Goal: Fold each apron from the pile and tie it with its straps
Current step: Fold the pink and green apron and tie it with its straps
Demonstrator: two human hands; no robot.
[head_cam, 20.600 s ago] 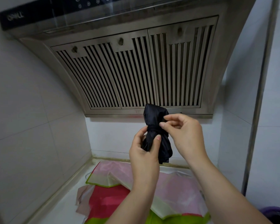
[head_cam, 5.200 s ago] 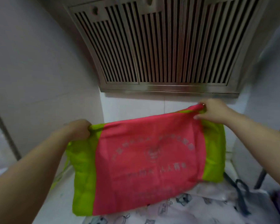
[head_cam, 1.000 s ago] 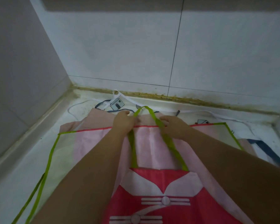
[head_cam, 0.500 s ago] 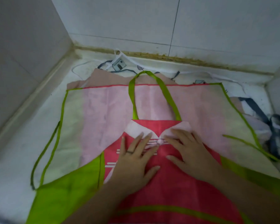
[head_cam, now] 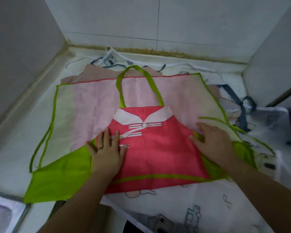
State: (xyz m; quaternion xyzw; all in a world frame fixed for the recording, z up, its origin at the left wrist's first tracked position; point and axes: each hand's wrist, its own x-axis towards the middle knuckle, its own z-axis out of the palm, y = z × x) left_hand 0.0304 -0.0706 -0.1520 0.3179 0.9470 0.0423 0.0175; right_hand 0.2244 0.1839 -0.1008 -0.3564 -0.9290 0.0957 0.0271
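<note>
A red apron with green side panels (head_cam: 158, 152) lies on the counter, folded so its bib rests on the pale back of its lower half. Its green neck loop (head_cam: 138, 84) points toward the back wall. My left hand (head_cam: 107, 152) lies flat with spread fingers on the bib's left edge. My right hand (head_cam: 212, 142) presses flat on the right edge, blurred. A thin green waist strap (head_cam: 40, 148) trails at the left and another green strap (head_cam: 233, 126) crosses the cloth on the right.
Under the red apron lies a white printed apron (head_cam: 200, 207) with dark blue straps (head_cam: 244, 106) at the right. Tiled walls (head_cam: 158, 22) close in the counter at the back and both sides. A steel sink edge (head_cam: 15, 214) shows at the bottom left.
Over the last second my hands left the neck loop and came down to the bib. Since half a second ago they have slid apart from the bib's middle toward its left and right edges.
</note>
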